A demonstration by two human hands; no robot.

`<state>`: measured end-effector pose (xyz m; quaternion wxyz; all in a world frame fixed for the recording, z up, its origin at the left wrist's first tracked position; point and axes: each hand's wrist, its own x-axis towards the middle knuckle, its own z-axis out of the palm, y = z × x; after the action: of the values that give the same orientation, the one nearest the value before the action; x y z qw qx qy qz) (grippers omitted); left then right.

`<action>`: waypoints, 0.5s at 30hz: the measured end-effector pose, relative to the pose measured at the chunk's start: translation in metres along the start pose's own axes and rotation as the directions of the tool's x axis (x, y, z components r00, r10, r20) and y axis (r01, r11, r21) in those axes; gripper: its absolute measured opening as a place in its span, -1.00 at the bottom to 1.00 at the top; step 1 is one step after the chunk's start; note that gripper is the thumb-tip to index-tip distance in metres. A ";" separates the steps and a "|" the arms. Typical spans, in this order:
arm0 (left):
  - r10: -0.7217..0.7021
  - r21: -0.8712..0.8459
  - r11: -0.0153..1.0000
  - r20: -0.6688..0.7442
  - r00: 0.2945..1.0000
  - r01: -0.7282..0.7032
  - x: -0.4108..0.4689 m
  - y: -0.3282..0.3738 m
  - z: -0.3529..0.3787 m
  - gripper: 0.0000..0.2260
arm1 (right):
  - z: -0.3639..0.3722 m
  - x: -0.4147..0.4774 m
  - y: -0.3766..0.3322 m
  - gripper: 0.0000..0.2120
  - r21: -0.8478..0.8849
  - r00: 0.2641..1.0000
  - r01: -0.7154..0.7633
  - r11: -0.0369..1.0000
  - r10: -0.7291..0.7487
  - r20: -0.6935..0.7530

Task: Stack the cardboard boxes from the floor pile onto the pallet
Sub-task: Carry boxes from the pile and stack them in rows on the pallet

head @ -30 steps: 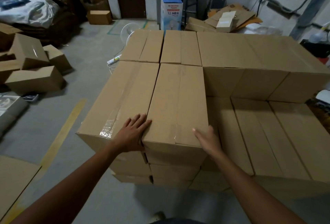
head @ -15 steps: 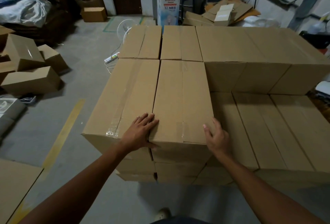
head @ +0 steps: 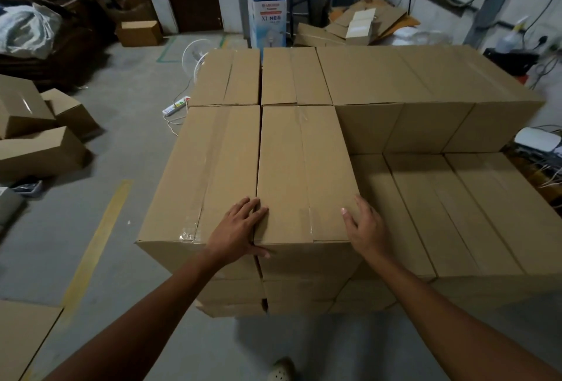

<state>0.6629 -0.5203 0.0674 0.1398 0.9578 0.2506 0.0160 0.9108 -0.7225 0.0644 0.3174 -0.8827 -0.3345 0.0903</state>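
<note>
Where any print can be read at all, it is on the tall blue-and-white carton [head: 267, 15] standing against the back wall: large letters "XL NE", with a smaller line above too fine to read. Cardboard boxes, plain brown, closed and sealed with clear tape; contents not visible. Top box [head: 304, 174] sits on the near upper tier of the stack, tight against its left neighbour box [head: 206, 174]; lower tier [head: 456, 213] to its right; pallet hidden beneath. Left hand [head: 240, 228]: fingers straight and flat across the seam between the two boxes, thumb down on the near face. Right hand [head: 365, 225]: spread, resting on the top box's near right edge, thumb on the top face. A second ago the right hand sat lower at that corner; the left hand stays at the seam. Floor pile [head: 36, 149] at left, boxes tilted. Power strip [head: 175, 106] on the floor beside the stack.
</note>
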 end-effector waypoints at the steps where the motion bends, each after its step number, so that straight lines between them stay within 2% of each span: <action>1: -0.004 -0.004 1.000 0.002 1.000 0.004 0.000 0.001 0.000 0.15 | -0.001 0.000 0.000 -0.44 0.004 1.000 -0.004 1.000 0.004 -0.004; 15: 0.004 -0.001 1.000 -0.008 1.000 -0.004 0.004 0.004 0.005 0.01 | -0.001 0.002 0.001 -0.41 -0.100 0.999 -0.016 0.995 0.019 0.035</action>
<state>0.6686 -0.5226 0.0633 0.1394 0.9582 0.2490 0.0202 0.9131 -0.7221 0.0646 0.2661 -0.8986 -0.3364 0.0921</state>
